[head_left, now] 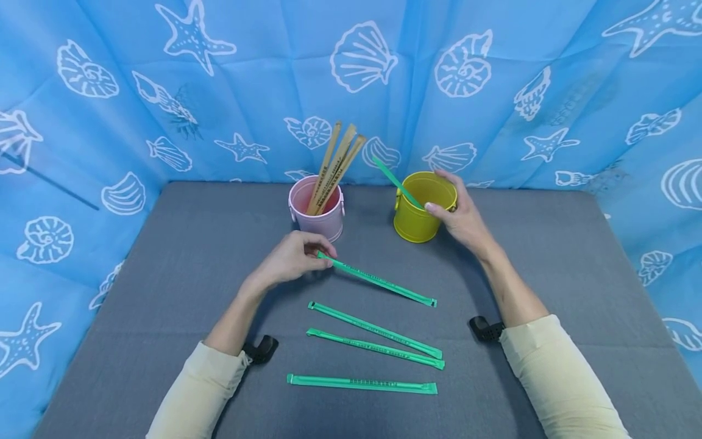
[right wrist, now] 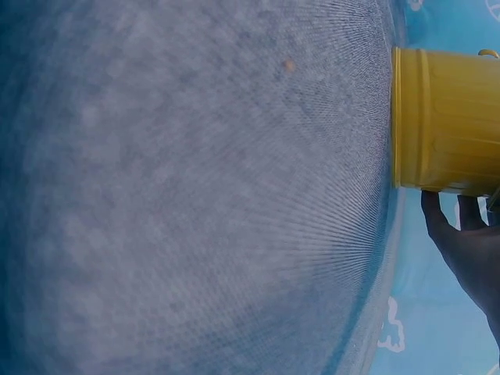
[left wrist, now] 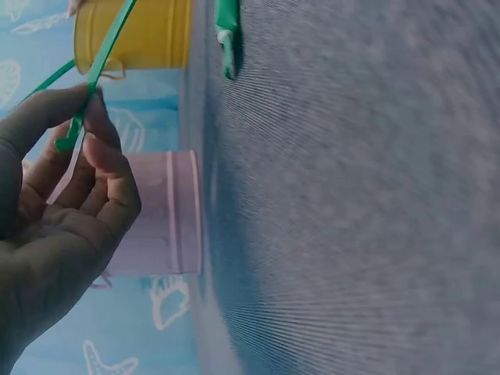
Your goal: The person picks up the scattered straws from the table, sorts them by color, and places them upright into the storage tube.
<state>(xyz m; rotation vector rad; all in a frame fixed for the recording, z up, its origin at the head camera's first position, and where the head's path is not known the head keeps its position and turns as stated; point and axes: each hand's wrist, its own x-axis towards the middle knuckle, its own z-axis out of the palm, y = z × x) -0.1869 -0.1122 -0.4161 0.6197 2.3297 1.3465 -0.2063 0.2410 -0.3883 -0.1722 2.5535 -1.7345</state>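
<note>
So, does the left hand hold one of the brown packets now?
No, the left hand pinches a slim green packet by its end, while the brown packets lean in the pink bucket.

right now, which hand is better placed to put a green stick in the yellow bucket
Probably the left hand: it pinches a green stick, while the right hand holds the yellow bucket.

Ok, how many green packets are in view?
5: one green packet pinched in the left hand, three more on the table, one leaning in the yellow bucket, which may hide others.
</note>
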